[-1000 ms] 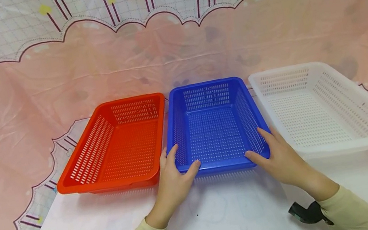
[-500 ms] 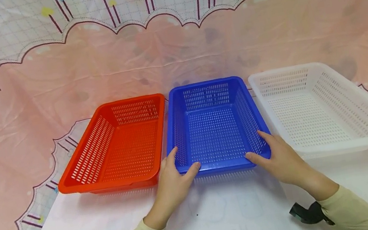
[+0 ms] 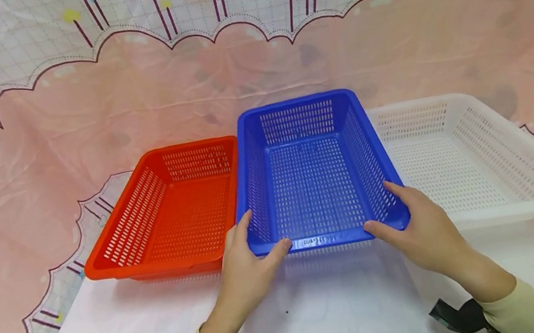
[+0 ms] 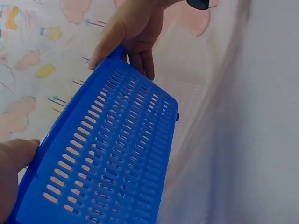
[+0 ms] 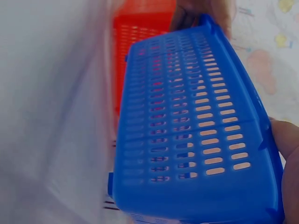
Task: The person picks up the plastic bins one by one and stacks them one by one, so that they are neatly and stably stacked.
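Observation:
A blue perforated plastic basket (image 3: 311,188) is held up off the white table, between two other baskets. My left hand (image 3: 247,265) grips its near left corner, with the thumb over the near rim. At the near right corner my right hand (image 3: 425,231) grips it the same way. In the left wrist view the slotted wall of the blue basket (image 4: 117,144) faces the camera. The right wrist view shows that wall of the blue basket (image 5: 182,121) too. Fingers beneath the rim are partly hidden in the head view.
A red basket (image 3: 185,216) stands on the left, close beside the blue one. On the right stands a white basket (image 3: 460,168), its left edge partly covered by the blue one. The white table (image 3: 326,317) extends in front, and a patterned pink sheet (image 3: 152,91) hangs behind.
Both hands have lifted the blue basket off the table; it is now higher and nearer, overlapping the white basket's edge. The red and white baskets have stayed in place.

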Action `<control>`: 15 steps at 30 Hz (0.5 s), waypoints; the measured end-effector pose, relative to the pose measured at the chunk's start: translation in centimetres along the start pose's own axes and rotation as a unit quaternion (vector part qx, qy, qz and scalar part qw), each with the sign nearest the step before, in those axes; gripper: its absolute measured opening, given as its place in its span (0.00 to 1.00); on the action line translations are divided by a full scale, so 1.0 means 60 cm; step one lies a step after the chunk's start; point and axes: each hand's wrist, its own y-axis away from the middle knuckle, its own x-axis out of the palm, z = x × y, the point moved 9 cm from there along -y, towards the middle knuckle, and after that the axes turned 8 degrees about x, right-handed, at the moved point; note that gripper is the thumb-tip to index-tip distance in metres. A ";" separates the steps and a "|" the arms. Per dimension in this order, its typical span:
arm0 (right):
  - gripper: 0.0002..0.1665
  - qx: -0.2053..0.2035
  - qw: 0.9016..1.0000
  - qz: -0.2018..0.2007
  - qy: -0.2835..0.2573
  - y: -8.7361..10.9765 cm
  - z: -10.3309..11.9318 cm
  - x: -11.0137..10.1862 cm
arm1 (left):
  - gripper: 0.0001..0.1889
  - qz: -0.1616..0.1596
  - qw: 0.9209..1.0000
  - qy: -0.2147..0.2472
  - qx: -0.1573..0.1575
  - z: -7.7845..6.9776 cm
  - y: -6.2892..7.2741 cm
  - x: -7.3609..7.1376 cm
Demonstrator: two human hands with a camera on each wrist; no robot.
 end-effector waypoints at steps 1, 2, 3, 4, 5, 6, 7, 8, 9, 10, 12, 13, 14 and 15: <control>0.53 -0.005 1.000 -0.007 -0.004 0.001 0.006 -0.006 | 0.47 -0.007 1.000 0.001 0.009 -0.008 -0.001 -0.008; 0.53 -0.012 1.000 -0.015 -0.010 0.001 0.013 -0.012 | 0.47 -0.014 1.000 0.001 0.019 -0.015 -0.003 -0.017; 0.52 -0.020 0.999 -0.021 -0.014 0.001 0.020 -0.017 | 0.47 -0.023 0.999 0.000 0.030 -0.022 -0.004 -0.027; 0.52 -0.028 0.999 -0.027 -0.019 0.001 0.027 -0.022 | 0.47 -0.033 0.999 -0.002 0.041 -0.029 -0.006 -0.037; 0.51 -0.035 0.999 -0.032 -0.023 0.000 0.035 -0.025 | 0.46 -0.043 0.998 -0.003 0.051 -0.035 -0.006 -0.047; 0.51 -0.043 0.998 -0.033 -0.030 -0.001 0.042 -0.028 | 0.46 -0.052 0.997 -0.006 0.060 -0.041 -0.007 -0.057; 0.51 -0.050 0.997 -0.035 -0.036 -0.003 0.050 -0.030 | 0.46 -0.061 0.996 -0.006 0.068 -0.045 -0.007 -0.068; 0.51 -0.056 0.997 -0.034 -0.043 -0.005 0.056 -0.030 | 0.46 -0.069 0.995 -0.007 0.074 -0.048 -0.007 -0.078; 0.51 -0.062 0.996 -0.033 -0.049 -0.007 0.063 -0.030 | 0.46 -0.075 0.994 -0.008 0.077 -0.049 -0.007 -0.089; 0.51 -0.066 0.996 -0.031 -0.057 -0.009 0.070 -0.029 | 0.46 -0.081 0.993 -0.008 0.081 -0.050 -0.007 -0.099; 0.50 -0.075 0.994 -0.026 -0.072 -0.013 0.083 -0.025 | 0.46 -0.086 0.993 -0.010 0.079 -0.048 -0.008 -0.120; 0.49 -0.080 0.994 -0.025 -0.076 -0.014 0.090 -0.022 | 0.46 -0.086 0.993 -0.011 0.075 -0.045 -0.008 -0.131; 0.48 -0.086 0.993 -0.023 -0.081 -0.016 0.097 -0.018 | 0.46 -0.085 0.994 -0.015 0.072 -0.042 -0.008 -0.141; 0.47 -0.095 0.992 -0.022 -0.086 -0.019 0.104 -0.013 | 0.45 -0.084 0.994 -0.017 0.070 -0.038 -0.008 -0.152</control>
